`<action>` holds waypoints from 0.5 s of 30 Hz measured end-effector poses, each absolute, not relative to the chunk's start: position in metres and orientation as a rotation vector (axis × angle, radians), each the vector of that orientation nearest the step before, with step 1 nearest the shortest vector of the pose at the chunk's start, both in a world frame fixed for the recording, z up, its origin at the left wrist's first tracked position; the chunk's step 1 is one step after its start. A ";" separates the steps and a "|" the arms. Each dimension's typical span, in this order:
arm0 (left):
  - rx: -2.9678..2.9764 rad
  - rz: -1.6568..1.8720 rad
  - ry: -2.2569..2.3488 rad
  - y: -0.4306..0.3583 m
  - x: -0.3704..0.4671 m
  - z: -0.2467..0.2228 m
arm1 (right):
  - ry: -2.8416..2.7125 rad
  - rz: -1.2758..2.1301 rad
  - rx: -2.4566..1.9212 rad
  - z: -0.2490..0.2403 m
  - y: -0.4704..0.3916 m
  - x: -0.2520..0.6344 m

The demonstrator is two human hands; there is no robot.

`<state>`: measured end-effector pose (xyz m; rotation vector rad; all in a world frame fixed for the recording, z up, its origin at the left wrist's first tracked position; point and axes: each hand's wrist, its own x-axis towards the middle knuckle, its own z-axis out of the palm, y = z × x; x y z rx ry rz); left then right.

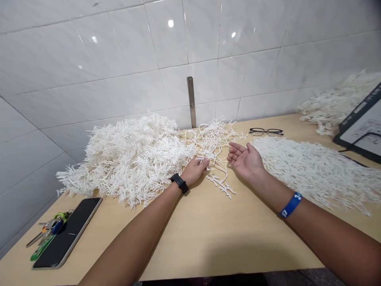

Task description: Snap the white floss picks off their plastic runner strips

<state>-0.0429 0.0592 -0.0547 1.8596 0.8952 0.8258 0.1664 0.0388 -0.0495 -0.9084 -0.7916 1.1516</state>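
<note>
My left hand, with a black band on its wrist, is closed in a pinch at the right edge of a big heap of white branched plastic strands. From its fingertips a white branched sprig reaches down over the table. My right hand is open, palm up, with fingers loosely curled and nothing in it. Between and behind the hands lies a smaller tangle of thin white stems. Beside my right hand spreads a flat pile of short white branched pieces.
Eyeglasses lie near the wall. A phone and a bunch of keys are at the left. Another white heap sits at the far right behind a dark-framed panel. A metal bracket stands against the tiled wall.
</note>
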 end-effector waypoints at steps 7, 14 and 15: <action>1.859 0.840 0.883 0.061 -0.043 -0.057 | -0.789 1.192 -0.996 -0.049 0.028 0.149; 1.871 0.833 0.888 0.060 -0.043 -0.056 | -1.510 1.011 -1.171 -0.048 0.017 0.131; 1.868 0.830 0.881 0.061 -0.043 -0.056 | -1.637 0.946 -1.202 -0.049 0.015 0.128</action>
